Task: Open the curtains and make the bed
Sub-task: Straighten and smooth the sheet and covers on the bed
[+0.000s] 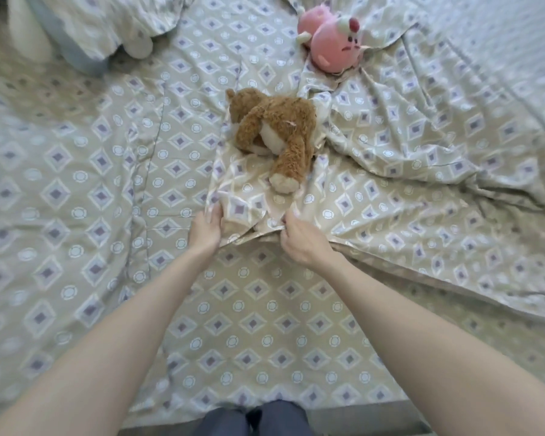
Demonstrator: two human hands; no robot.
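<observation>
A beige duvet point(406, 158) with a diamond and circle print lies rumpled over the right half of the bed. Its edge runs across the middle. My left hand point(205, 229) and my right hand point(299, 239) both grip that edge, a short way apart, near the bed's centre. The matching bed sheet point(76, 190) lies bare on the left and in front of me. A brown plush dog point(274, 133) lies on the duvet just beyond my hands. Further back sits a pink plush toy point(331, 39). No curtains are in view.
A pillow point(85, 23) in the same print lies at the back left, over a white and grey cushion point(41, 42). The bed's near edge point(343, 420) is at the bottom, with my legs against it. A pale textured cover point(501, 36) shows at the back right.
</observation>
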